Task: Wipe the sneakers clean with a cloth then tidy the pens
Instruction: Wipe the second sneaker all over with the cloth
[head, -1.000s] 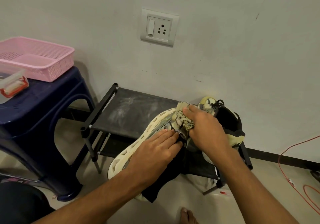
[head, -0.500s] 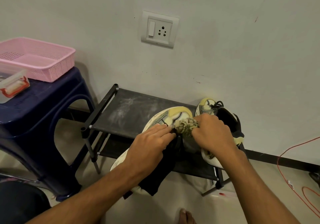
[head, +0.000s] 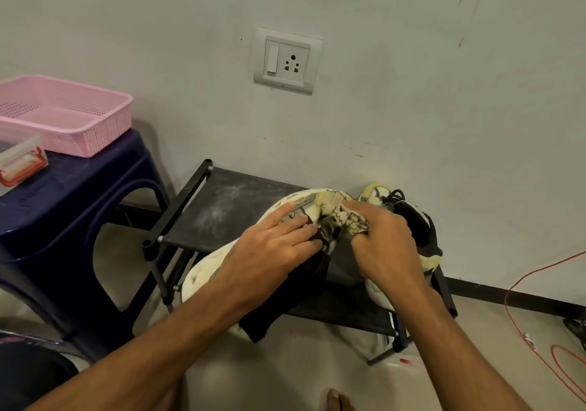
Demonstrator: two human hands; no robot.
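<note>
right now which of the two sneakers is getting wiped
The left sneaker: the left hand rests on it, the right hand grips the cloth against it. The other sneaker sits nearer the wall.

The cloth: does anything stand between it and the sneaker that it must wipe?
Nothing visible does. The right hand holds the cloth directly on the sneaker; the left hand rests beside the cloth, not under it.

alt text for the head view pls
A right hand presses a bunched cloth on a pale sneaker, steadied by the left hand over a black shoe rack. A second sneaker sits to its right; a pink basket tops a blue stool.
</note>
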